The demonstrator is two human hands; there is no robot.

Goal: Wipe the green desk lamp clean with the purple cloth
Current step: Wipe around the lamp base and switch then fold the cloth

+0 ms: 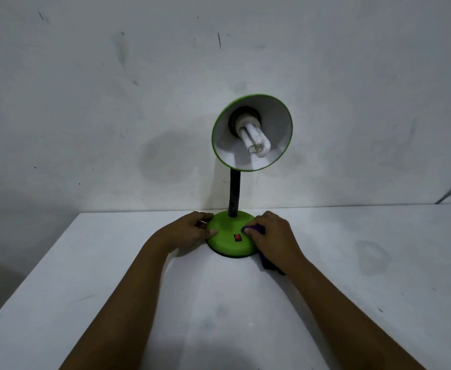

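My left hand (pixel 192 229) gripped the left edge of the green desk lamp (pixel 231 237), fingers curled round the rim of its base to steady it on the white tabletop (pixel 85 276). The lamp stood near the far edge, its black neck (pixel 234 193) rising upright as the long axis and its shade (pixel 252 132) tipped open toward me. My right hand (pixel 273 236), the nearer to the unwiped right side, was closed on the purple cloth (pixel 256 229), pressing it against the base just right of the red switch (pixel 237 238).

Upright green lamp (pixel 231 236), purple cloth (pixel 256 229) on its base
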